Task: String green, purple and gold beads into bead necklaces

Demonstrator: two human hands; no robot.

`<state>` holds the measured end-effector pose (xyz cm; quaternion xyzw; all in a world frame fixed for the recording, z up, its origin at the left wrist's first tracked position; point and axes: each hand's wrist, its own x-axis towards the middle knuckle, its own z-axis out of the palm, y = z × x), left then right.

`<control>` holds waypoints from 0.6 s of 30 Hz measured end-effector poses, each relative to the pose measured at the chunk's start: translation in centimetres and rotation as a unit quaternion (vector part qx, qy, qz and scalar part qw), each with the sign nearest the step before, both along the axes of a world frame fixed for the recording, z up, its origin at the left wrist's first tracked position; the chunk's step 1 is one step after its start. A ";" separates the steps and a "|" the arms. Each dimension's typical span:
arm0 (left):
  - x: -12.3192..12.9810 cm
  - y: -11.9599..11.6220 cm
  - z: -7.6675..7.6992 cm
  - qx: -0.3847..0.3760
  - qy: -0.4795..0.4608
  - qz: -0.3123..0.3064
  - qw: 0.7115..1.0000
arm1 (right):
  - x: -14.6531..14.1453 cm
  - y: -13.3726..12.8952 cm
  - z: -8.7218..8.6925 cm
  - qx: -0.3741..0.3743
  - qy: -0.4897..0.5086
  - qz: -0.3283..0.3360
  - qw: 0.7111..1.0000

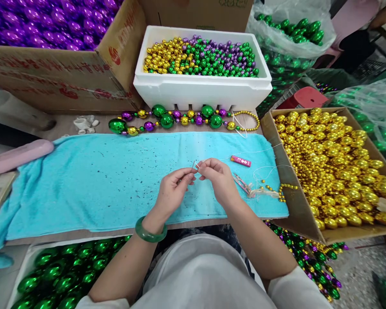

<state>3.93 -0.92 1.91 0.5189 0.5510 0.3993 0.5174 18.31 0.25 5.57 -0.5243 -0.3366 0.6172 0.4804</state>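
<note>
Over the middle of a turquoise towel (122, 171), my two hands meet fingertip to fingertip. My left hand (174, 189), below a green bangle (151, 229), pinches a thin dark needle (193, 165) that points up. White string (197, 165) is pinched in my right hand (216, 176) close to the needle; whether it passes through the eye is too small to tell. The string trails off to the right. Right of my right hand lie a pink lighter (241, 161), a pair of thread snips (242, 183) and a short strand of gold beads (281, 191).
Behind the towel lies a strung bead necklace (183, 118), before a white foam box (202, 88) of small beads. Cardboard boxes hold purple beads (51, 21) at left and gold beads (334, 163) at right. Large green beads (67, 274) sit below the table edge. A person sits far right.
</note>
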 end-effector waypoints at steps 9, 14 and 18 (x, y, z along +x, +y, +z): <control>0.0 0.0 -0.1 0.035 0.021 -0.002 0.999 | -0.1 0.0 -0.2 -0.001 -0.010 0.007 1.000; -0.1 -0.1 -0.4 0.086 0.065 -0.019 0.994 | 0.0 0.2 -0.4 0.004 -0.032 0.010 0.999; -0.2 -0.1 -0.4 0.152 0.137 -0.042 0.978 | 0.0 0.4 -0.9 0.014 -0.066 0.003 0.998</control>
